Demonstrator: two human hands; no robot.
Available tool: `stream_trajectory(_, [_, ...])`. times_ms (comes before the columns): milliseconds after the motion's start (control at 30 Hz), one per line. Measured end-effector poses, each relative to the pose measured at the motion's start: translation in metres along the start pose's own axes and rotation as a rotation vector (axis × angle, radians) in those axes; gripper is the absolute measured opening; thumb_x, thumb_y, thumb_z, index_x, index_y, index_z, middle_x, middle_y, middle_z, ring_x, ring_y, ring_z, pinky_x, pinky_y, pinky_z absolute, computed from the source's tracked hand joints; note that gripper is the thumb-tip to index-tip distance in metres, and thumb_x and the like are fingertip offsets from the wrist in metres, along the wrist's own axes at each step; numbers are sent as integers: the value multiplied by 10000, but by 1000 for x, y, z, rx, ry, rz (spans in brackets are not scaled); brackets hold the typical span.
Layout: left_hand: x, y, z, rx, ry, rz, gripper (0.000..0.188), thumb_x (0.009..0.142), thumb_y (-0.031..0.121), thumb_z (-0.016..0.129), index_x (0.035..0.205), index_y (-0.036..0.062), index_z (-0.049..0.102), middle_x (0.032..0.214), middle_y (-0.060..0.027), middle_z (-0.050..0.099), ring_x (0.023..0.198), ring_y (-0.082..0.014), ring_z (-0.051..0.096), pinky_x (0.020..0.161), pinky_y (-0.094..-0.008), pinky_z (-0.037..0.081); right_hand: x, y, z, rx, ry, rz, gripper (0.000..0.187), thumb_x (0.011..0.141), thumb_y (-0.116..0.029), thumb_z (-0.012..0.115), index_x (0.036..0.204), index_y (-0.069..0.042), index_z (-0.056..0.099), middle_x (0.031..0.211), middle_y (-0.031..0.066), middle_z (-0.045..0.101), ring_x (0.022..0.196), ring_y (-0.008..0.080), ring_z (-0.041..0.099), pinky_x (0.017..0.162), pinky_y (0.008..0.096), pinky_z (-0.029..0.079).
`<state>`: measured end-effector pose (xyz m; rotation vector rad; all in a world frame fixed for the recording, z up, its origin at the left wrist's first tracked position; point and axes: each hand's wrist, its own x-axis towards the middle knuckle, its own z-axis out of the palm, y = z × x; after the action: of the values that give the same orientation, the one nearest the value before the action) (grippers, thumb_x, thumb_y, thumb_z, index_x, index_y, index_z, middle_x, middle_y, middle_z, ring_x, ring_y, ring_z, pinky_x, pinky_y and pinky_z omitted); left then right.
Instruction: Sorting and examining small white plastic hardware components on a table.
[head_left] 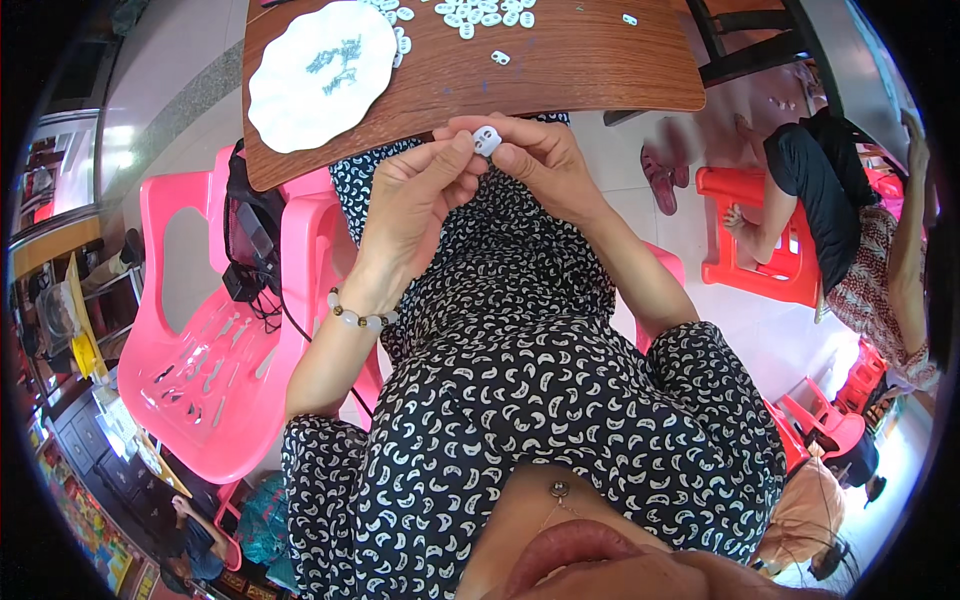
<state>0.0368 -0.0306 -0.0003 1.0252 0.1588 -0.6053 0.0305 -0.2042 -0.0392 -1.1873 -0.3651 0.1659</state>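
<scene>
A small white oval plastic piece with two holes (486,140) is pinched between my two hands, just off the near edge of the table. My left hand (425,190) grips it with thumb and fingertips from the left. From the right, the thumb and forefinger of my right hand (550,168) close on the same piece. Whether anything else lies behind it in the fingers is hidden. Beyond my left hand, a white scalloped plate (285,95) carries a heap of tiny grey metal bits (336,62), too small to name. More white oval pieces (467,18) lie piled at the far edge.
The brown wooden table (590,75) has two stray white pieces on it, one single piece (501,58) nearer me. A pink chair (190,400) at my left holds a black bag (255,235) with cables. A person sits at the right near a red stool (755,240).
</scene>
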Motion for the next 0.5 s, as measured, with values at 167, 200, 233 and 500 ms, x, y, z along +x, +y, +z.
stream_trajectory(167, [0, 2, -1, -51, -11, -55, 184, 901, 191, 624, 917, 18, 685, 813, -41, 665, 670, -77, 569, 643, -201, 474, 0, -4, -1, -59, 16, 43, 419, 941, -273, 546, 1230, 30, 553, 1181, 146, 611, 1104, 207, 571, 960, 326, 435])
stream_trajectory(200, [1, 2, -1, -43, -6, -62, 183, 904, 193, 621, 906, 20, 682, 809, -39, 662, 670, -78, 569, 636, -200, 472, -1, -3, -1, -46, 33, 50, 403, 941, -264, 546, 1217, 30, 565, 1172, 146, 616, 1102, 206, 571, 962, 327, 433])
stream_trajectory(233, [2, 1, -1, -44, 5, -72, 184, 904, 195, 620, 901, 21, 681, 809, -38, 662, 668, -76, 566, 631, -200, 471, -1, -3, -1, -47, 40, 55, 408, 940, -269, 548, 1218, 29, 564, 1172, 146, 616, 1101, 205, 571, 962, 329, 433])
stream_trajectory(500, [7, 4, -4, -52, -15, -96, 215, 912, 241, 611, 895, 33, 666, 796, -11, 647, 663, -60, 555, 623, -188, 460, 2, -7, 5, -31, 115, 95, 332, 913, -173, 592, 1185, 18, 591, 1134, 106, 632, 1017, 150, 593, 901, 300, 472])
